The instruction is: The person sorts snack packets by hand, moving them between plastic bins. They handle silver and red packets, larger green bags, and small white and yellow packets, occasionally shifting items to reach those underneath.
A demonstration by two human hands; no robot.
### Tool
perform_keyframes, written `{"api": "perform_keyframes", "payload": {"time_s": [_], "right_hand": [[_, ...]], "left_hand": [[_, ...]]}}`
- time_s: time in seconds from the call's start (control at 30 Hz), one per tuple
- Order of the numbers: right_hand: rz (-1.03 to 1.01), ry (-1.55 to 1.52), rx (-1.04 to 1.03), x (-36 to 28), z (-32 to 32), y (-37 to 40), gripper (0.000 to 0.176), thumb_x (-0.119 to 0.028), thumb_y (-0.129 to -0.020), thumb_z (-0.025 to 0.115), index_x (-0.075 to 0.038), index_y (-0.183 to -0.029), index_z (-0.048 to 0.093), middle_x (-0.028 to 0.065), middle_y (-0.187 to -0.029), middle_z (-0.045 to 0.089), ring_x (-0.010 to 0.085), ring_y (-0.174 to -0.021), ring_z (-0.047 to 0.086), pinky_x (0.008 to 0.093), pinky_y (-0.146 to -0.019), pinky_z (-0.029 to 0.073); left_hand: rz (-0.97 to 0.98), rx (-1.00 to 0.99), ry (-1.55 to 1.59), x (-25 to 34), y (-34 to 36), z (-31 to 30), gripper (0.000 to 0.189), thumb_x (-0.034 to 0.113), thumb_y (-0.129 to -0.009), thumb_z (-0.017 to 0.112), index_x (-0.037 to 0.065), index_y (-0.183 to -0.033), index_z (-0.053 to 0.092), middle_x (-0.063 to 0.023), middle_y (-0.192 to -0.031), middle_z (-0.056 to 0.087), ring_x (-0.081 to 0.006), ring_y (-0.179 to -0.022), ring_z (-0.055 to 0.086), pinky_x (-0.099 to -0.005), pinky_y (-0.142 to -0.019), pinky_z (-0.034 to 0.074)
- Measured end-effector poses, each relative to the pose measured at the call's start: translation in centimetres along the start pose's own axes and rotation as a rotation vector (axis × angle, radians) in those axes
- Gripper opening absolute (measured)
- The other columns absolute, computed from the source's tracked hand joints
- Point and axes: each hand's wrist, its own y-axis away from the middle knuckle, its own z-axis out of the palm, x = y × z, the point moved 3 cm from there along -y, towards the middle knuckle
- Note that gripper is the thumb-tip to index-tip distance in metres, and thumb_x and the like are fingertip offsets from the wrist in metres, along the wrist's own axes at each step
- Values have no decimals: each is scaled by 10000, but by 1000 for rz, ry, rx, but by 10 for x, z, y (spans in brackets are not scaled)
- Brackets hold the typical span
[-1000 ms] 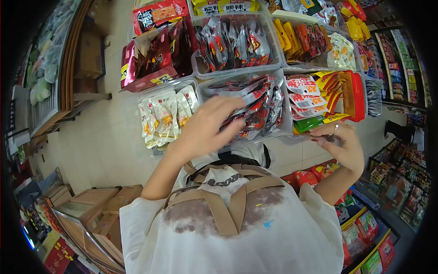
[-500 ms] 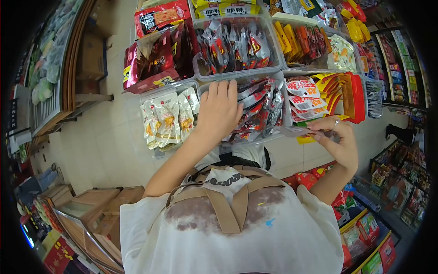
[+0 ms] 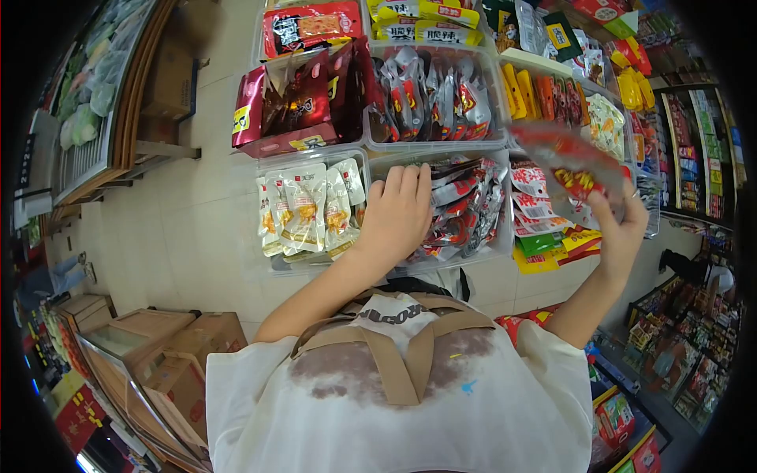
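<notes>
My left hand [image 3: 398, 211] reaches into a clear plastic bin [image 3: 509, 236], fingers bent over the left side of the upright snack packets [image 3: 465, 209]. These are silver with red and black print; my fingertips are hidden among them. My right hand [image 3: 625, 225] pinches the lower right edge of a snack packet [image 3: 579, 175], silver with red and yellow print. That packet is raised above the bin of white-and-red packets [image 3: 532, 201] and partly blurred. Similar silver packets [image 3: 430, 94] stand in the bin just behind.
Left of my left hand is a bin of white-and-gold packets [image 3: 303, 209], with a dark red box of packets [image 3: 303, 106] behind. Yellow packets [image 3: 426, 24] lie farther back. A produce shelf [image 3: 102, 150] runs along the left; stocked racks [image 3: 702, 150] stand at right.
My right hand has lifted its snack packet up and back from the bins' front edge. My left hand stays in the same bin. The whole view has shifted slightly.
</notes>
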Motion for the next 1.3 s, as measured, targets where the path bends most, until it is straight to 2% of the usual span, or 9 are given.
{"api": "perform_keyframes", "payload": {"time_s": [0.2,0.4,0.57,0.7,0.83,0.93,1.1,1.23,1.3], "right_hand": [[-9,302,87,1,6,-60,248,-145,-748,610,19,-930,573,41,-815,590,92,-749,520,236,-691,400],[-94,36,-95,12,23,-107,153,-87,-727,592,-2,-855,586,50,-848,595,105,-766,533,243,-681,414],[-719,629,-198,-1,37,-120,163,-8,-652,542,-96,-774,603,39,-1092,532,235,-993,483,318,-843,370],[-742,680,-218,13,31,-130,142,-28,-673,543,-105,-774,607,34,-1040,556,228,-946,509,326,-837,362],[-571,627,-281,16,31,-134,112,-105,-700,570,-79,-802,606,63,-863,596,201,-749,563,302,-699,409],[-195,546,-224,18,33,-139,268,-254,-731,584,-17,-854,584,92,-684,575,184,-568,542,278,-530,413],[-78,434,-384,23,36,-149,222,-190,-740,547,-6,-861,579,78,-687,580,146,-617,558,257,-613,442],[-447,439,-501,12,36,-157,134,21,-652,500,-25,-750,578,75,-968,571,207,-924,534,292,-795,400],[-804,674,-248,-3,34,-155,158,78,-615,475,-16,-701,569,95,-1045,551,220,-973,524,292,-815,399]], "left_hand": [[116,-50,151,-10,-10,-37,475,214,-688,610,-5,-1085,468,-98,-1042,478,-230,-968,459,-339,-736,396],[383,-61,68,-21,-63,-54,319,184,-715,589,54,-996,511,-52,-1037,499,-198,-1000,460,-344,-778,390],[524,2,-78,-27,-103,1,301,244,-767,540,59,-1002,513,-56,-1083,497,-188,-1094,412,-372,-819,372],[504,-36,-92,-29,-115,11,317,308,-818,467,62,-1013,513,-68,-1112,493,-190,-1147,377,-406,-868,345],[466,-126,-113,-30,-116,11,329,334,-822,447,82,-1023,515,-69,-1086,501,-201,-1140,377,-419,-894,323],[472,-23,-58,-32,-115,13,313,335,-822,450,104,-1020,522,-65,-1046,509,-214,-1122,385,-409,-890,318],[470,-18,-25,-32,-116,14,287,327,-816,464,112,-992,538,-61,-1001,511,-211,-1092,397,-390,-862,316],[473,7,-6,-33,-115,14,279,324,-811,471,113,-980,542,-60,-1002,510,-207,-1093,396,-386,-858,317],[463,-5,-12,-33,-114,14,278,325,-810,472,109,-971,543,-56,-1012,506,-202,-1098,393,-383,-858,317]]}}
